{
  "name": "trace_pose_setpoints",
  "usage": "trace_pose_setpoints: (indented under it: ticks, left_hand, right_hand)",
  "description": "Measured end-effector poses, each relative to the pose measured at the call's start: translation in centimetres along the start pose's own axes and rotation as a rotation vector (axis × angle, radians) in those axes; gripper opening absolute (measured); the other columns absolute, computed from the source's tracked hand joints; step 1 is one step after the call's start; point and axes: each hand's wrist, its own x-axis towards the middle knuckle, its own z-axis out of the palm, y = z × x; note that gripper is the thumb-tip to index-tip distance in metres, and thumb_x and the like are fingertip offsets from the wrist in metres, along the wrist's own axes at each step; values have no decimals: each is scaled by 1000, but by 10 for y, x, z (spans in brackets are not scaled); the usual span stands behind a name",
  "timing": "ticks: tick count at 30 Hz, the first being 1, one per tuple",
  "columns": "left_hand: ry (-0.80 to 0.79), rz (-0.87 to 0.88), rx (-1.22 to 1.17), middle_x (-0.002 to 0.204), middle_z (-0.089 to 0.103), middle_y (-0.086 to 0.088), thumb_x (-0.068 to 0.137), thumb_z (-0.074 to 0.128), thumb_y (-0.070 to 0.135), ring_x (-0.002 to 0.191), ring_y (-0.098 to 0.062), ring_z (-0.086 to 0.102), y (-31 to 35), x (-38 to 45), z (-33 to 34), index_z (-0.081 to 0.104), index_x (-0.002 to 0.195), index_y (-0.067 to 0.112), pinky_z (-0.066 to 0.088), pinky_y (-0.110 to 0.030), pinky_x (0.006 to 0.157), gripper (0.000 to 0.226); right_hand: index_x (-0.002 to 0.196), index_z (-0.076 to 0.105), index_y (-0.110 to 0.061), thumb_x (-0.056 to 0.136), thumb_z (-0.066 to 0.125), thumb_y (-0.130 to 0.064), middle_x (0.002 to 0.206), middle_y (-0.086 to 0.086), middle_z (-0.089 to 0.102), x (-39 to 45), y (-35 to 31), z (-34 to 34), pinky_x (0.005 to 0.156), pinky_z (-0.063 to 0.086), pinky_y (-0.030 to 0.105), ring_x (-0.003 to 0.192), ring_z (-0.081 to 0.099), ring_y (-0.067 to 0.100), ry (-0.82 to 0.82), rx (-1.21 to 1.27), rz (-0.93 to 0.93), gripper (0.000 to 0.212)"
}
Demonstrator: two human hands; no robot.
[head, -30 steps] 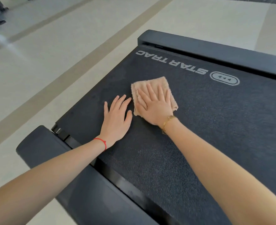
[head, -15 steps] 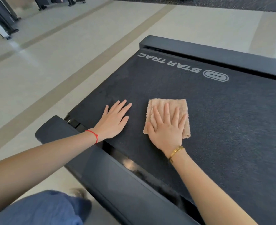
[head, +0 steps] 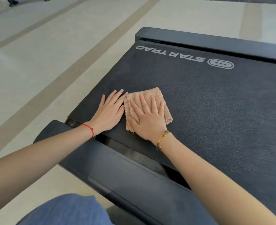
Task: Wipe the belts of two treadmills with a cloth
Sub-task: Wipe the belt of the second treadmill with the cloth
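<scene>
A dark treadmill belt (head: pixel 215 111) with white "STAR TRAC" lettering fills the right of the head view. A folded beige cloth (head: pixel 151 96) lies on it near the belt's left corner. My right hand (head: pixel 147 118) presses flat on the cloth with fingers spread and straight. My left hand (head: pixel 108 111) rests flat on the bare belt just left of the cloth, its fingertips touching the cloth's edge. A red string circles my left wrist and a gold bracelet my right.
The treadmill's black side rail (head: pixel 125 172) runs in front of me, and its black end cap (head: pixel 215 41) crosses the far end. Pale tiled floor (head: pixel 44 62) with tan stripes lies to the left. My blue-clad knee (head: pixel 65 210) shows at the bottom.
My right hand slid the cloth right and toward me, then back left until it meets my left hand. My left hand stayed flat on the belt.
</scene>
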Motion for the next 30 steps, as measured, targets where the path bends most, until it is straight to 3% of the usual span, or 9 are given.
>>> trace_pose_setpoints:
  ticks: [6, 9, 16, 23, 30]
  left_hand:
    - [32, 40, -16, 166, 7, 3, 104, 26, 41, 153, -16, -2, -25, 14, 2, 13, 158, 24, 0, -54, 123, 58]
    - [55, 64, -39, 166, 6, 3, 103, 25, 43, 153, -16, -3, -29, 15, 7, 13, 158, 26, -1, -53, 122, 59]
    - [75, 77, -13, 166, 6, 1, 102, 19, 45, 153, -19, -3, -29, 13, 9, 10, 158, 26, -1, -55, 122, 61]
    - [96, 88, -1, 166, 11, -2, 102, 24, 45, 153, -23, 4, -29, 13, 8, 16, 158, 24, 2, -56, 122, 60]
    - [67, 100, 22, 166, 10, -4, 102, 22, 45, 153, -26, 4, -27, 12, 7, 13, 158, 23, 4, -59, 121, 61]
  right_hand:
    - [155, -4, -41, 98, 13, -62, 165, -3, -12, 10, -17, 2, 117, -16, 57, 149, -17, 33, 49, -11, 113, 63]
    - [155, -2, -43, 97, 17, -63, 164, -6, -11, -14, -18, 1, 118, -16, 54, 150, -16, 30, 68, 10, 178, 64]
    - [149, -12, -51, 88, 0, -71, 161, -16, -15, -96, -2, -6, 120, -13, 48, 149, -21, 23, 53, -10, 370, 65]
    - [153, -5, -47, 98, 22, -59, 163, -13, -13, -71, 13, -11, 119, -10, 54, 151, -14, 29, 104, 28, 688, 62]
    - [152, -7, -48, 95, 15, -62, 163, -15, -16, -71, -14, -4, 118, -16, 52, 150, -16, 29, 66, 18, 616, 62]
